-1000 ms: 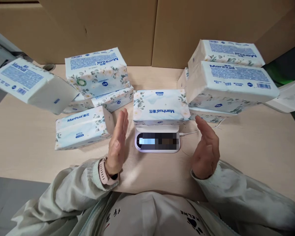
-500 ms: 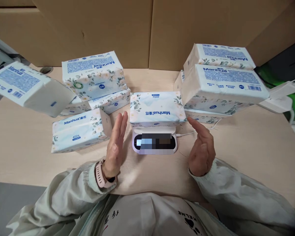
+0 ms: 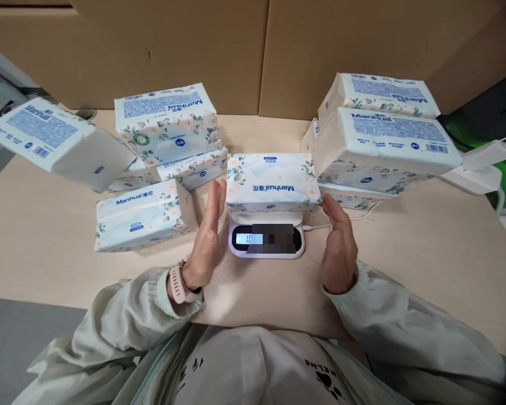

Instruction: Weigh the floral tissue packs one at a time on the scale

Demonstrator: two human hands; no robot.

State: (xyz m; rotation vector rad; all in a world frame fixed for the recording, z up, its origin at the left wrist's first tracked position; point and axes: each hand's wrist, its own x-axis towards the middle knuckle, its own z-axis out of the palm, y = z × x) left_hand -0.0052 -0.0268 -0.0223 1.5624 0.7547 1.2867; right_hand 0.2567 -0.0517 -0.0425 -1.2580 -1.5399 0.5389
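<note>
A floral tissue pack rests on a white digital scale in the middle of the table. The scale's display is lit, part of it blurred over. My left hand is beside the pack's left end, fingers straight and palm turned inward, holding nothing. On the other side, my right hand is held the same way, its fingertips close to the pack's right front corner; whether they touch it I cannot tell. Just left of my left hand lies another tissue pack.
Stacked tissue packs stand at the right, with more packs at the back left. One pack tilts at the far left. Cardboard boxes wall the back. A white cable leaves the scale's right side.
Both hands have moved slightly inward, toward the ends of the pack on the scale. Digits now show on the scale's display. The whole view has shifted a little.
</note>
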